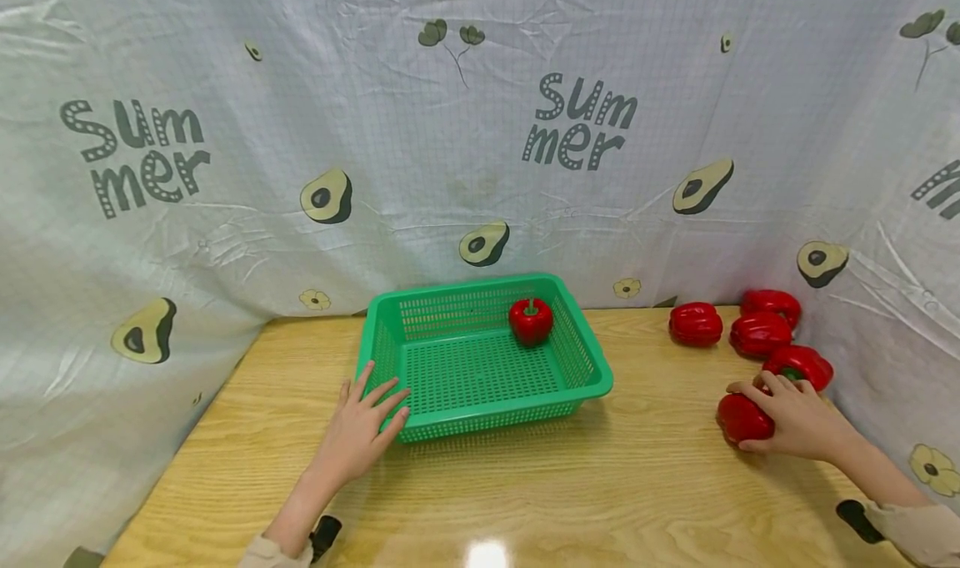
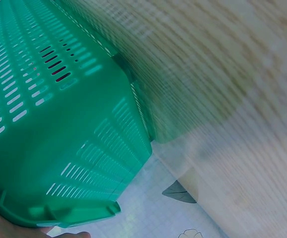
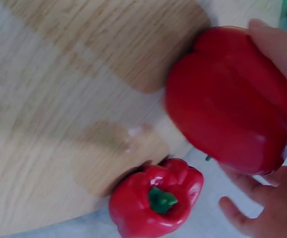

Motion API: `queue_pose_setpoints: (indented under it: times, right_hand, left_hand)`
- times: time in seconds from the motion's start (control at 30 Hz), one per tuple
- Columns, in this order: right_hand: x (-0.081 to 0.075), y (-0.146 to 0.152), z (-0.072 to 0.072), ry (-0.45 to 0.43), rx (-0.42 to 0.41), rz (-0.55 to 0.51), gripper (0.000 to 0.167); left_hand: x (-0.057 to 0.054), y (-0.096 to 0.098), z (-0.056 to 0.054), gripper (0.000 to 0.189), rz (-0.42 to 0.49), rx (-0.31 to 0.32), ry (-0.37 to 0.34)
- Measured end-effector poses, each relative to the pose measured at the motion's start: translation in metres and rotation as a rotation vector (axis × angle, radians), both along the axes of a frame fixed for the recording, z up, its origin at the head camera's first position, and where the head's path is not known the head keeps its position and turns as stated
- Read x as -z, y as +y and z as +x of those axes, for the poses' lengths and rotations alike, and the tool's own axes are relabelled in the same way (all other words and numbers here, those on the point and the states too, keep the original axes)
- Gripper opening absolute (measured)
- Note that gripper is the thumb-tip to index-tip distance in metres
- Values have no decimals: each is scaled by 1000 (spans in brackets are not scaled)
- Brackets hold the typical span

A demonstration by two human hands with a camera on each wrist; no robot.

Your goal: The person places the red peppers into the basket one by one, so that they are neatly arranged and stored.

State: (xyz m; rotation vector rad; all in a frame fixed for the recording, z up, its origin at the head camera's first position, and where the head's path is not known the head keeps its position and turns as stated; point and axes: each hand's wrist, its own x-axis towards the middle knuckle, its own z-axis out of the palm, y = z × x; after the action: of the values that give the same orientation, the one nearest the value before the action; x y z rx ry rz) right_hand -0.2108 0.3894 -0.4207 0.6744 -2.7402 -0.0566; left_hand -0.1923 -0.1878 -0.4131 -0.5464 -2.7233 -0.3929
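Observation:
My right hand [image 1: 798,418] grips a red bell pepper [image 1: 744,420] at the right of the table, thumb on the near side and fingers over the top. In the right wrist view that bell pepper [image 3: 230,101] fills the upper right, between thumb and fingers. Just behind it lies another bell pepper [image 1: 801,364] with a green stem. On the left, my left hand [image 1: 358,434] rests with spread, straight fingers on the near left corner of a green plastic basket [image 1: 487,409]. One red bell pepper [image 1: 531,323] stands in the basket's far right corner, stem up.
Several more red bell peppers [image 1: 694,324] lie at the back right, near the curtain. A white cloth [image 1: 420,151] printed with avocados and lettering hangs behind and beside the wooden table [image 1: 525,485].

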Motion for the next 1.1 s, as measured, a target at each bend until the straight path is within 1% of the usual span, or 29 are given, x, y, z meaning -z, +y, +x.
queue_pose_setpoints:
  times: [0.17, 0.27, 0.4, 0.53, 0.67, 0.8, 1.1]
  right_hand:
    - [-11, -10, 4, -113, 18, 90, 76]
    - [-14, -17, 5, -110, -1, 138, 77]
    - [-12, -22, 7, -61, -31, 166, 74]
    - [-10, -24, 6, -2, -72, 181, 76]
    - [-10, -28, 3, 102, -126, 205, 78]
    - [-13, -35, 0, 182, -147, 215, 83]
    - [-25, -51, -7, 248, -191, 175, 83]
  left_hand:
    - [0, -1, -1, 36, 7, 4, 6]
    - [0, -1, -1, 36, 2, 5, 10]
    - [0, -1, -1, 37, 1, 6, 11]
    - [1, -1, -1, 36, 0, 3, 9]
    - [1, -1, 0, 36, -6, 1, 12]
    - [1, -1, 0, 36, -10, 0, 11]
    - [1, 0, -1, 37, -11, 0, 8]
